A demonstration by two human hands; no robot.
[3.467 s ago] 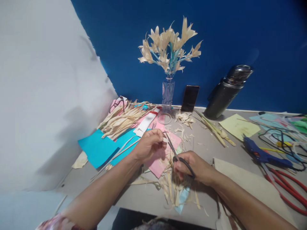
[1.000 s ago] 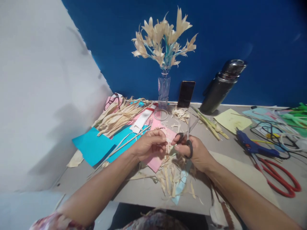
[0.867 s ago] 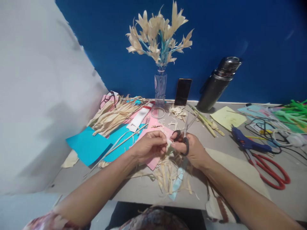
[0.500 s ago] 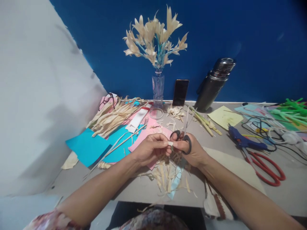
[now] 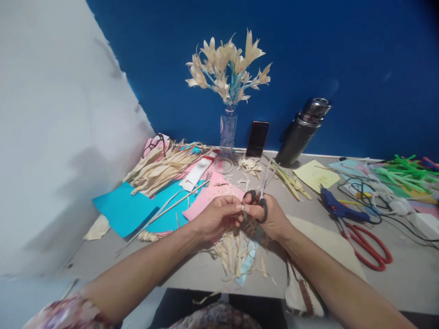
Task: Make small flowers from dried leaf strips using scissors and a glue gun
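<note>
As the left hand and right hand pinched, apparently shaping, 1 cream strip, cutting would require regripping black-handled scissors, 1 o'clock.

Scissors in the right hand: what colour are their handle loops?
The handle loops are black, seen best in the head view.

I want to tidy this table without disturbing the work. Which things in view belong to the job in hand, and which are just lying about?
Seem part of the job:
black scissors, held
pale piece, pinched
scraps below
perhaps dry leaves and flowers, similarly pale

Seem just lying about for now:
phone
flask
glue gun
red scissors
</note>
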